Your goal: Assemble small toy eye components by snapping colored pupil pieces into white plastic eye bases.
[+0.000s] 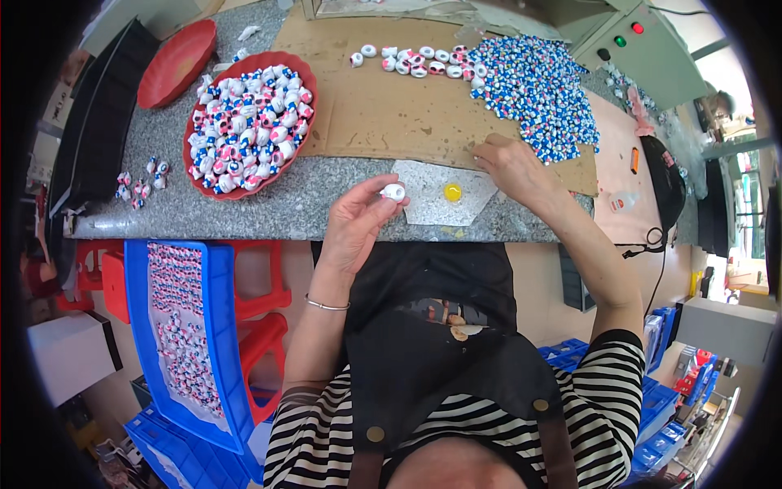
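Note:
My left hand point(355, 218) pinches a small white toy head point(393, 192) with a round opening, just above the table's front edge. My right hand point(515, 167) reaches over the cardboard's near edge, fingers drawn together; what they hold, if anything, is too small to make out. Between my hands lies a white sheet point(419, 213) bearing a round yellow blob point(453, 192). Beyond my right hand spreads a big heap of tiny blue, white and pink toy bodies point(538, 94). Several loose white toy heads point(419, 71) lie in a cluster on the far part of the cardboard point(366, 114).
At left, a red scalloped bowl point(312, 85) is piled with toy figures point(248, 130); an empty red dish point(175, 65) sits behind it. A blue crate point(220, 301) of figures stands below the table. A small bottle point(622, 201) and an orange-handled tool point(634, 160) lie right.

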Demonstrator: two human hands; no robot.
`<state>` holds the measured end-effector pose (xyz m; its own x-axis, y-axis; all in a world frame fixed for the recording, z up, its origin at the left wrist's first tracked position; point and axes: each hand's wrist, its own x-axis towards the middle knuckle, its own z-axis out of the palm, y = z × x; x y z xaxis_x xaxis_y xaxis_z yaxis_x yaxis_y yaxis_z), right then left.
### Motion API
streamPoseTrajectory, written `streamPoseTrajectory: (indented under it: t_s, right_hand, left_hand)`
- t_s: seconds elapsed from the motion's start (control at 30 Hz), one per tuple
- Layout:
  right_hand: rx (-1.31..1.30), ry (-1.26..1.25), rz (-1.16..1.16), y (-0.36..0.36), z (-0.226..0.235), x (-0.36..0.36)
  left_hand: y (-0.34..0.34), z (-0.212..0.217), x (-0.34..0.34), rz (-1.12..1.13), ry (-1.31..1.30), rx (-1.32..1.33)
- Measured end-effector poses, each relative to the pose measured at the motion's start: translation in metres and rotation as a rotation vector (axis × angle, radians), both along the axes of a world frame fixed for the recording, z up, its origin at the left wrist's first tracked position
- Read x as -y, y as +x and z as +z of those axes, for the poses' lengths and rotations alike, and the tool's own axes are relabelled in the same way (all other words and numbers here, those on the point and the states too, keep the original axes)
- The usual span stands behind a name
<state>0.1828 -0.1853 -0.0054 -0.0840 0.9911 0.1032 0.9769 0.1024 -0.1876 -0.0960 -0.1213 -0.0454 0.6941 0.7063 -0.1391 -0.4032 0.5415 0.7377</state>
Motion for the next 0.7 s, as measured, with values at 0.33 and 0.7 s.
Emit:
streamPoseTrajectory:
  t_s: [0.33,0.7]
  right_hand:
    - [-0.192,0.107,0.045,-0.014,0.010,0.015]
    - [-0.076,-0.045,0.216,-0.046,0.030,0.023]
  left_hand:
    - [-0.003,0.003,0.003,-0.038,-0.014,0.017]
    - [0.003,0.019,0.003,0.026,0.229,-0.136]
